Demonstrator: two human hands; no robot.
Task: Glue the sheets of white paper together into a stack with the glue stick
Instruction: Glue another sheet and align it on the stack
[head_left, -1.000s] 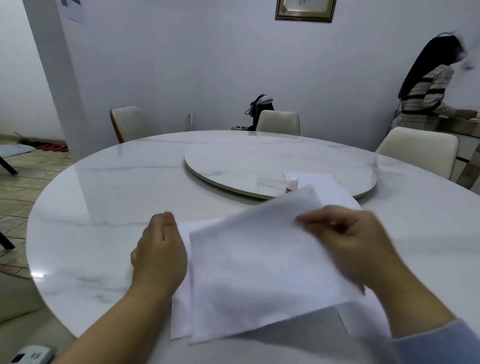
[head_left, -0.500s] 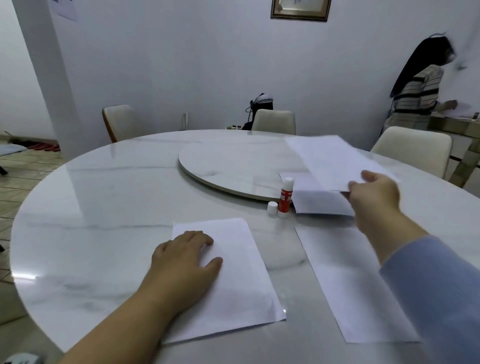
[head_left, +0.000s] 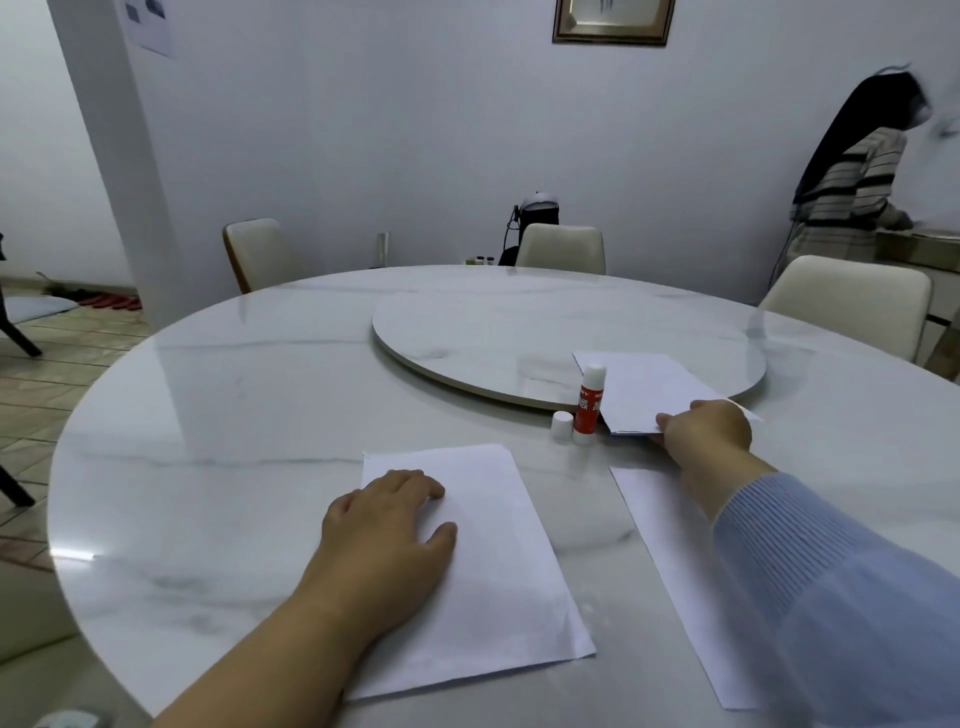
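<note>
A white sheet (head_left: 498, 561) lies on the marble table in front of me, and my left hand (head_left: 387, 535) rests flat on its left part. A pile of white sheets (head_left: 649, 389) lies partly on the turntable's near edge; my right hand (head_left: 706, 431) pinches its near edge. Another sheet (head_left: 670, 561) lies to the right, partly under my right sleeve. The red glue stick (head_left: 589, 400) stands upright, uncapped, just left of the pile. Its white cap (head_left: 562, 426) stands beside it.
A round marble turntable (head_left: 493, 338) fills the table's middle. Cream chairs (head_left: 563, 249) stand around the far side. A person in a striped top (head_left: 852, 182) stands at the far right by a counter. Tiled floor shows on the left.
My right hand has carried a sheet from in front of me to the far right and lowered it onto the pile by the glue stick. My left hand flattened onto the near sheet.
</note>
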